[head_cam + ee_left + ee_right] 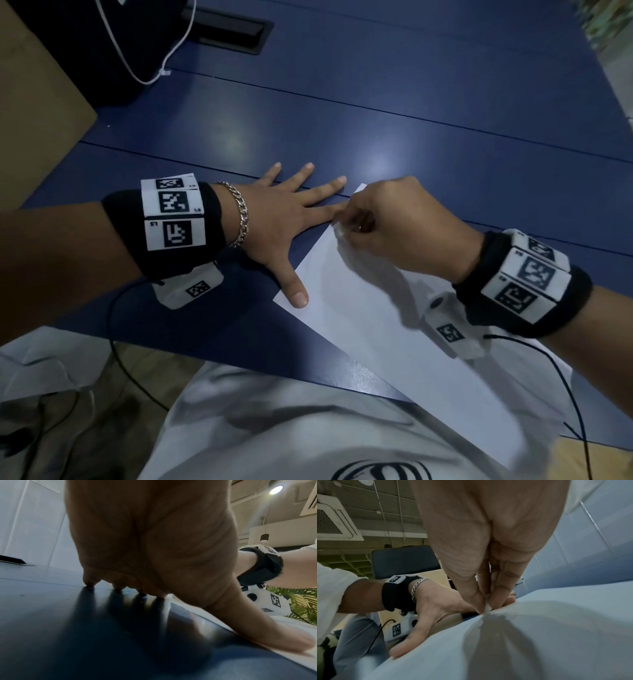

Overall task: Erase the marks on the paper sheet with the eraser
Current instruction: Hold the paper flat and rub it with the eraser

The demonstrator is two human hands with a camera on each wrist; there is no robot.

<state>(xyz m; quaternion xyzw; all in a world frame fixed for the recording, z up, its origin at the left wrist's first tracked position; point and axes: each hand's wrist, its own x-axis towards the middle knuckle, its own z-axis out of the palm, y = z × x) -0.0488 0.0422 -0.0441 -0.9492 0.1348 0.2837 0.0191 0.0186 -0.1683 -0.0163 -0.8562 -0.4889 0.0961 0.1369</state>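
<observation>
A white paper sheet (394,329) lies slanted on the blue table (342,102), its near end hanging over the front edge. My left hand (274,212) lies flat with fingers spread on the table, its thumb (296,291) pressing the sheet's left edge. My right hand (346,222) pinches a small white eraser (487,607) and holds its tip against the paper (556,628) near the sheet's far left edge. In the left wrist view the thumb (274,635) rests on the sheet's edge. I see no marks on the visible paper; the spot under the eraser is hidden.
A black cable slot (233,32) is set into the table at the back left, with a white cord (144,75) beside it. A brown panel (30,102) stands at far left. Black wrist cables (565,377) trail over the sheet and the lap.
</observation>
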